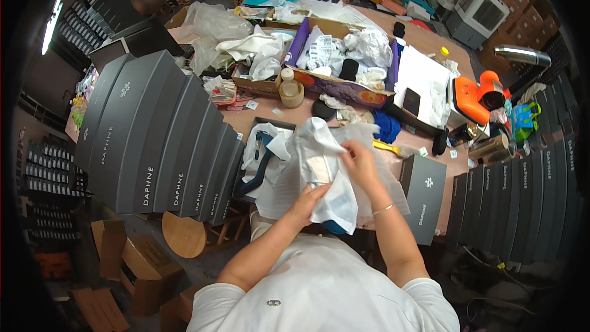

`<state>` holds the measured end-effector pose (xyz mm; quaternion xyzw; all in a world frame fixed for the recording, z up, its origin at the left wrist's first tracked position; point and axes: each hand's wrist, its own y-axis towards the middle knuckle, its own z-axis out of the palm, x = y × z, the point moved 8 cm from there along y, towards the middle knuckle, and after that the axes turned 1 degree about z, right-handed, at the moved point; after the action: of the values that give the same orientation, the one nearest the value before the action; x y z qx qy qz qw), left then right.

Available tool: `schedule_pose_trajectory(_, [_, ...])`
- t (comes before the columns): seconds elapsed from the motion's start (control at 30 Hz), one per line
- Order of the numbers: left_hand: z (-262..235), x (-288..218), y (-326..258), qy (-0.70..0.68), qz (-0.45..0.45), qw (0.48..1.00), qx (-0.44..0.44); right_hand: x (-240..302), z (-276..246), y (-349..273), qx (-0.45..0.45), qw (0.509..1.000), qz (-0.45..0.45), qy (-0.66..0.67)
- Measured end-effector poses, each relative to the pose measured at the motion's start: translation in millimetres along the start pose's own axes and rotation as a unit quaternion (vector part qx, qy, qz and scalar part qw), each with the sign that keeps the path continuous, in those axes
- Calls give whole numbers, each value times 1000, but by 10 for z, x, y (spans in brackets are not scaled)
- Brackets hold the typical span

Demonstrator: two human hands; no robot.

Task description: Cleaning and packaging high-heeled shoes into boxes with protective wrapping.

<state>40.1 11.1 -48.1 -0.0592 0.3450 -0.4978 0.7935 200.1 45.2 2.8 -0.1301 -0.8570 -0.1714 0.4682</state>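
A bundle of white tissue paper (333,200) is held in front of my body; a dark blue tip (334,227), probably of a shoe, shows below it. My left hand (305,205) is closed around the bundle's lower left side, thumb on the paper. With bent fingers, my right hand (361,165) pinches the paper's upper right edge. More thin white paper (279,193) is spread beneath on the table. Just to the left stands an open shoe box (247,192), where a blue shoe (264,158) lies among white paper. What the bundle wraps is mostly hidden.
Tall rows of dark grey shoe boxes (132,141) flank the left, with more boxes (513,209) on the right. A single grey box lid (424,200) leans nearby. Farther back are a purple-edged carton (344,89), a jar (291,92), a yellow-handled brush (387,147) and an orange device (470,95).
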Motion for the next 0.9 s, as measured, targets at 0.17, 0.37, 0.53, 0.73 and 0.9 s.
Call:
schedule_pose_trajectory(0.17, [-555, 21, 24, -53, 38, 993, -94, 713, -449, -539, 149, 975, 76, 146])
schedule_pose_trajectory(0.37, [-381, -214, -108, 35, 131, 973, -185, 902, 85, -1075, 230, 961, -96, -116])
schedule_pose_trajectory(0.53, [-401, -257, -198, 54, 121, 972, -193, 930, 62, -1044, 283, 952, -103, -60])
schedule_pose_trajectory(0.73, [-410, -167, -342, 97, 124, 970, -183, 482, 415, -1116, 389, 900, 1, 197])
schedule_pose_trajectory(0.9, [-410, -57, -361, 142, 77, 978, -134, 238, 446, -952, 254, 960, -35, 108])
